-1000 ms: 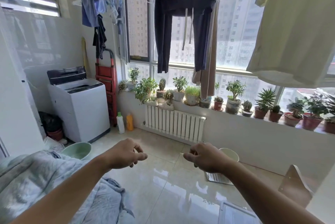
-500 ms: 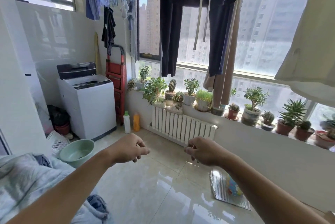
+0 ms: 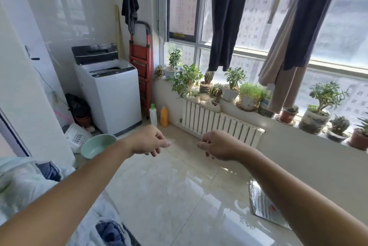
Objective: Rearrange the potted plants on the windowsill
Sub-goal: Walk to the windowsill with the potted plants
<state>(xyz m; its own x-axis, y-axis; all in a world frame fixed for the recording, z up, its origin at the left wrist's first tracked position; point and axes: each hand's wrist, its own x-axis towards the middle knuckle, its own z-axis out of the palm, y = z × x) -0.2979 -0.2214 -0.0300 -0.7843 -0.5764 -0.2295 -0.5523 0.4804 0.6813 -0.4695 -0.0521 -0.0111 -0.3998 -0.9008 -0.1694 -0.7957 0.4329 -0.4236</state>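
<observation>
Several potted plants line the windowsill point(image 3: 278, 126) along the right. Among them are a leafy green plant point(image 3: 185, 78), a cactus point(image 3: 208, 82), a white-potted succulent point(image 3: 232, 88), a grassy pot point(image 3: 250, 96) and a small tree in a wrapped pot point(image 3: 316, 112). My left hand point(image 3: 148, 141) and my right hand point(image 3: 216, 146) are stretched out over the floor, well short of the sill. Both hold nothing, with fingers loosely curled.
A white radiator point(image 3: 219, 124) hangs under the sill. A washing machine point(image 3: 108, 94), a red step ladder point(image 3: 140, 74), two bottles point(image 3: 159, 116) and a green basin point(image 3: 97, 145) stand at the left. Dark clothes point(image 3: 229, 16) hang in front of the window. A foil mat point(image 3: 264, 208) lies on the floor.
The view has moved closer to the sill and turned left. Both hands stay stretched out in front, empty.
</observation>
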